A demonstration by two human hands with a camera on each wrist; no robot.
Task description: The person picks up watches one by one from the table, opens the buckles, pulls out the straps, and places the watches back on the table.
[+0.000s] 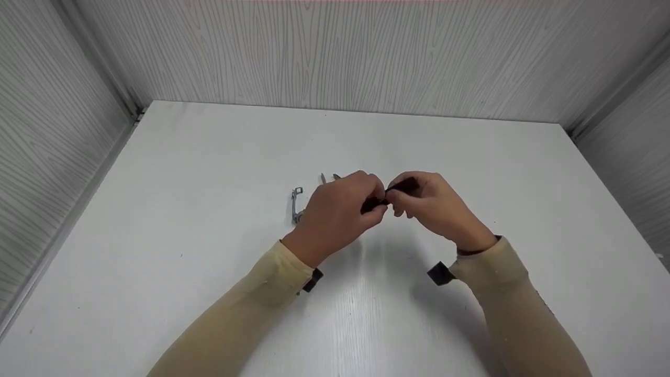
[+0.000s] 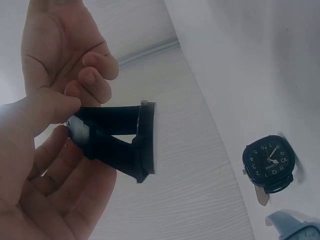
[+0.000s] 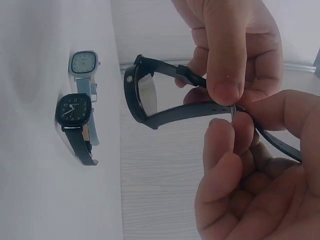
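Both hands hold a black wristwatch (image 3: 134, 97) up above the table, its strap bent into a loop. My left hand (image 1: 343, 209) pinches the strap near the buckle between thumb and fingers. Close against it, my right hand (image 1: 432, 204) pinches the strap's free end (image 3: 277, 146). A small metal pin (image 3: 233, 111) shows where the fingertips meet; the rest of the buckle is hidden. On the table lie a black square-faced watch (image 2: 270, 162) and a light blue watch (image 3: 84, 62), side by side.
The white table (image 1: 209, 293) spreads out around the arms. Pale wood-grain panels (image 1: 335, 57) stand at the back and both sides. In the head view, the left hand covers most of the lying watches; part of the light blue one (image 1: 294, 207) shows.
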